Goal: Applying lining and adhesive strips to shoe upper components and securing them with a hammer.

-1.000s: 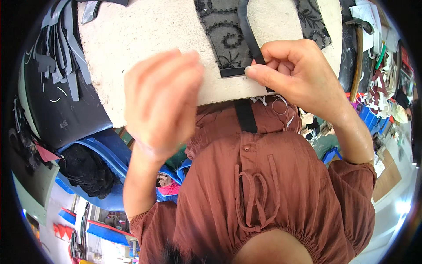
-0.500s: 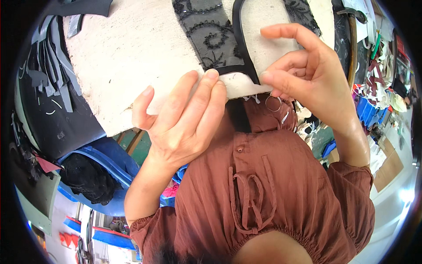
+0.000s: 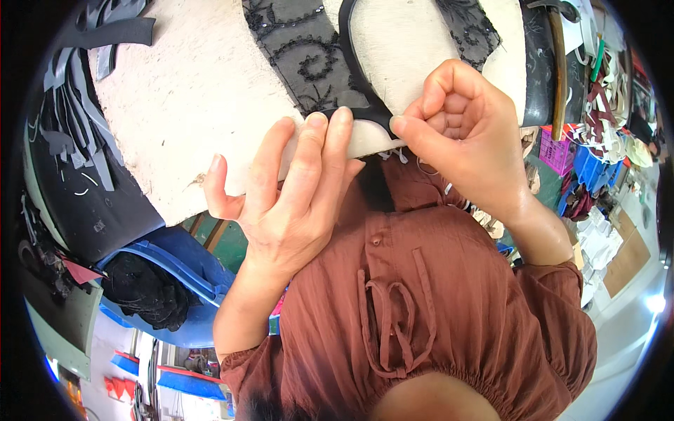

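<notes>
A black lace piece (image 3: 309,67) with beaded swirls lies on a pale board (image 3: 175,112). Smooth black edging (image 3: 357,67) curves along its right side and crosses its lower end. My left hand (image 3: 288,193) rests at the board's near edge, fingers stretched out, fingertips on the lower edging. Thumb and curled fingers of my right hand (image 3: 467,137) pinch the corner of the black edging at the board's edge. Part of the lower edging is hidden under my left fingertips.
Grey and black strips (image 3: 77,105) hang in a bunch at the left, over a black surface (image 3: 105,210). Below it stands a blue bin (image 3: 189,263) with dark cloth inside. Another lace piece (image 3: 474,31) lies on the board at the upper right, left of a wooden bar (image 3: 559,77).
My right index finger has gone from stretched out to curled, and the hand now pinches the edging's corner. The lace and board sit a little further left in view. My left hand stays at the edge.
</notes>
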A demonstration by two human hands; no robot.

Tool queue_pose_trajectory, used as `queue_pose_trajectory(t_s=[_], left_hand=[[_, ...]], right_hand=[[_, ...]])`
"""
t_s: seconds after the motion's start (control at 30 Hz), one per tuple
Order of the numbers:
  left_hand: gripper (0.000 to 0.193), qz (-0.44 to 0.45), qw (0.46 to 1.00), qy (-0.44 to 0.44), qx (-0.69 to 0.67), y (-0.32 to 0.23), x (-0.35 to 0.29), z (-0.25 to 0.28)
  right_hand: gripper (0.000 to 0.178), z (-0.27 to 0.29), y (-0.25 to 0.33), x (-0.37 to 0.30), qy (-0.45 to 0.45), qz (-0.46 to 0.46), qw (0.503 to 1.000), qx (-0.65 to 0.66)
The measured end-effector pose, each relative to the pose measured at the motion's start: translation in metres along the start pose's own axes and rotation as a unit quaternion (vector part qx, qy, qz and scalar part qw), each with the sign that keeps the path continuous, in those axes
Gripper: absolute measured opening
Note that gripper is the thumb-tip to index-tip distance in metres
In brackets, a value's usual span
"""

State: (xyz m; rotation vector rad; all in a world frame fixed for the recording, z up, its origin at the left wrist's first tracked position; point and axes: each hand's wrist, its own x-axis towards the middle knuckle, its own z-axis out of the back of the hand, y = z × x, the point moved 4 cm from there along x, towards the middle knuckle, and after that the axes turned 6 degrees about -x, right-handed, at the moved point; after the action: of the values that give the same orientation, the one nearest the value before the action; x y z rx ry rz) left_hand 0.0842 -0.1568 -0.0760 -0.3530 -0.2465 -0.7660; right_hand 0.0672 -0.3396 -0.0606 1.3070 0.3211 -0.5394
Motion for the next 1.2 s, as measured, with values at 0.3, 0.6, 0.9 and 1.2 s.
queue_pose_trajectory(t_s=[0.3,0.6,0.9,1.2], left_hand=[[0.056,0.015,0.995,0.085,0.049,-0.008,0.000,0.000],[0.057,0.025,0.993,0.102,0.058,-0.015,0.008,0.000],[0.051,0.041,0.992,0.099,0.062,-0.021,0.014,0.005],[0.037,0.046,0.996,0.001,-0.075,-0.023,0.022,0.002]], right_hand=[[0.026,-0.006,-0.003,-0.003,-0.028,0.032,0.994,-0.100],[0.014,-0.004,-0.004,0.003,-0.050,0.105,0.985,-0.126],[0.021,0.010,0.080,0.046,-0.065,0.501,0.730,-0.462],[0.019,0.004,0.129,0.073,0.271,0.462,0.726,-0.431]])
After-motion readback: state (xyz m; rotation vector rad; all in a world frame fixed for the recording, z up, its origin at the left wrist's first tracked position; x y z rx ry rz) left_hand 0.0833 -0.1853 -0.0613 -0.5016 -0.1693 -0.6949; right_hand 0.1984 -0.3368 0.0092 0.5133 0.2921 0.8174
